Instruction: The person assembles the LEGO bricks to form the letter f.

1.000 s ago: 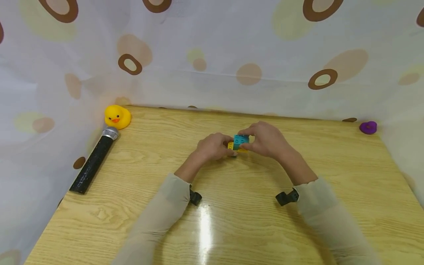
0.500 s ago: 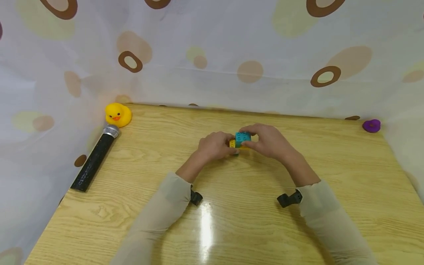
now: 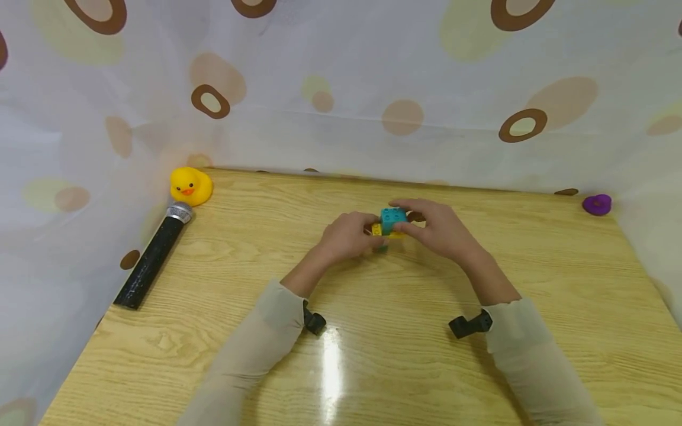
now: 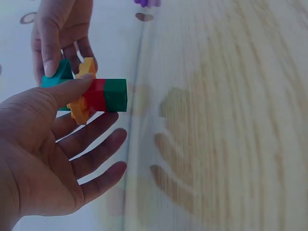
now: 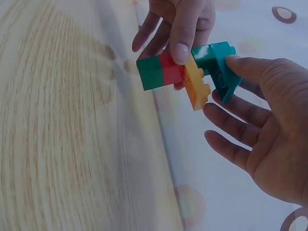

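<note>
Both hands are on one joined stack of toy building bricks, held up over the table. My left hand point(image 3: 346, 236) pinches its middle, the thumb lying across the red brick point(image 5: 171, 68) and the yellow piece point(image 5: 195, 85). A dark green brick point(image 5: 150, 73) forms the lower end, below the red one. Past the yellow piece come another green brick point(image 5: 204, 55) and a teal brick point(image 3: 393, 216) on top. My right hand point(image 3: 442, 229) holds the teal brick between thumb and fingertips; its other fingers are spread loosely, as the right wrist view shows.
A yellow rubber duck point(image 3: 192, 186) and a black microphone point(image 3: 154, 254) with a silver head lie along the table's left side. Near the back right corner sits a small purple toy point(image 3: 597, 205). A spotted curtain point(image 3: 341, 89) hangs behind the wooden table point(image 3: 394, 355).
Both hands and the brick stack have shifted slightly to the right. The teal brick sits slightly higher in the head view, and the right hand has moved a little right relative to the left.
</note>
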### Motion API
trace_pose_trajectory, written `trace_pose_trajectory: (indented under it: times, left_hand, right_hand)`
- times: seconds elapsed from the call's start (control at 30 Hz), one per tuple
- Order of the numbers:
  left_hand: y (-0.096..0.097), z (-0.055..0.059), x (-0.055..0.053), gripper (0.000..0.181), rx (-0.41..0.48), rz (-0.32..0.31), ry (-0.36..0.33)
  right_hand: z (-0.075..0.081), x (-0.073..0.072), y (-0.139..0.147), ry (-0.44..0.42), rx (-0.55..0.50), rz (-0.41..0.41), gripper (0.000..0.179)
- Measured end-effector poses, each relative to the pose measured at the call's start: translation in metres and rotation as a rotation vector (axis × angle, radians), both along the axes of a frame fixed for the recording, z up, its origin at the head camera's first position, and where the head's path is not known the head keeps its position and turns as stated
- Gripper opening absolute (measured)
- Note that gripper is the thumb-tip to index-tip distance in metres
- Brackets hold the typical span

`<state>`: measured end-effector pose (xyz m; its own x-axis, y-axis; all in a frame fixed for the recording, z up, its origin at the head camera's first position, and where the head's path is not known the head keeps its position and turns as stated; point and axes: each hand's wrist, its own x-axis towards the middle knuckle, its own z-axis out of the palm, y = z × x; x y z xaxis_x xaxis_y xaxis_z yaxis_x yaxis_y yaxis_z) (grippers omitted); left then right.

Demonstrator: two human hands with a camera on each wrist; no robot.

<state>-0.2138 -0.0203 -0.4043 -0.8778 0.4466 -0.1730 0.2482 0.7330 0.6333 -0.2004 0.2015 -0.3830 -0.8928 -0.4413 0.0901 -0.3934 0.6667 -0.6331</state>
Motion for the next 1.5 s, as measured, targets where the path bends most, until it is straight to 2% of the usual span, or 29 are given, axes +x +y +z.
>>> trace_pose_trajectory:
  times: [0.2,0.47,0.63,0.87,1.07,1.27,1.5]
  left_hand:
    - [0.001,0.000,-0.001,0.058,0.190,0.012,-0.041]
    - [0.007,0.003,0.000,0.063,0.350,0.086,-0.132]
    - [0.008,0.002,-0.001,0.067,0.446,0.112,-0.177]
    - [0.010,-0.003,-0.002,0.051,0.469,0.159,-0.215]
    - [0.010,-0.005,0.000,0.046,0.500,0.203,-0.272]
    - [0.011,-0.011,0.002,0.045,0.451,0.171,-0.280]
    - [0.009,-0.017,0.001,0.043,0.366,0.127,-0.247]
  right_hand:
    - [-0.003,0.003,0.011,-0.059,-0.147,-0.073,0.046]
    - [-0.007,0.004,0.018,-0.125,-0.269,-0.098,0.050]
    - [-0.014,0.002,0.019,-0.150,-0.330,-0.128,0.050]
    - [-0.028,0.001,0.019,-0.277,-0.425,-0.159,0.054]
    - [-0.035,-0.001,0.018,-0.338,-0.417,-0.165,0.063]
    - [-0.039,-0.003,0.018,-0.394,-0.394,-0.186,0.064]
    - [-0.043,-0.005,0.019,-0.458,-0.403,-0.205,0.060]
